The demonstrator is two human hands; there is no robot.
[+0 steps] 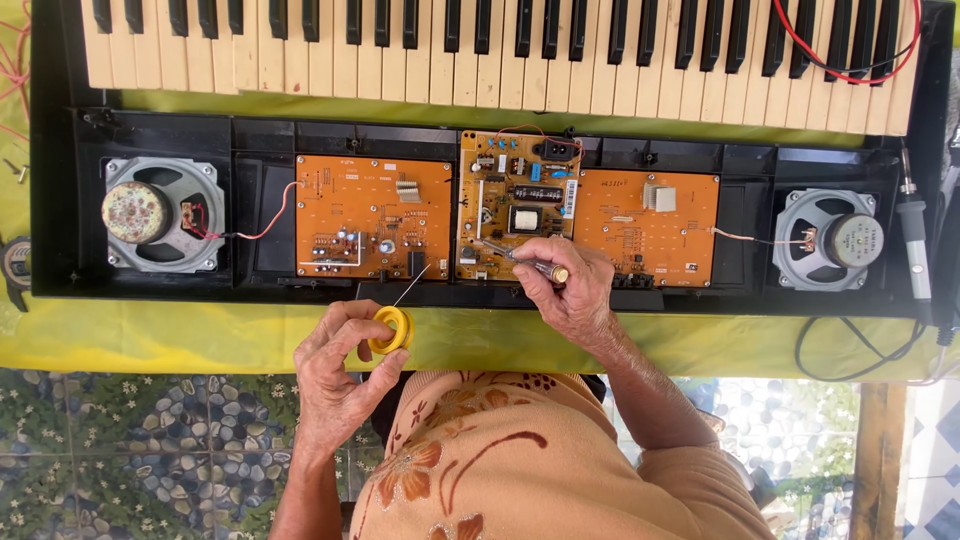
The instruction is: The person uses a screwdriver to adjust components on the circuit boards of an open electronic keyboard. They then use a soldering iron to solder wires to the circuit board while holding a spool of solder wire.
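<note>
My left hand (338, 368) grips a small yellow spool of solder wire (391, 329), and a thin strand (411, 284) runs up from it toward the left orange circuit board (372, 215). My right hand (562, 285) holds a slim tool with a metal shaft and pale handle (524, 258), its tip resting low on the middle orange circuit board (517, 200). A third orange board (645, 228) lies to the right. All three sit inside the open black keyboard case (260, 135).
Cream and black keys (500, 50) run along the top. Round speakers sit at the left (160, 213) and right (826, 239) of the case, joined by thin wires. A soldering iron (913, 240) lies at the far right. A yellow-green cloth (150, 335) covers the table over a patterned floor.
</note>
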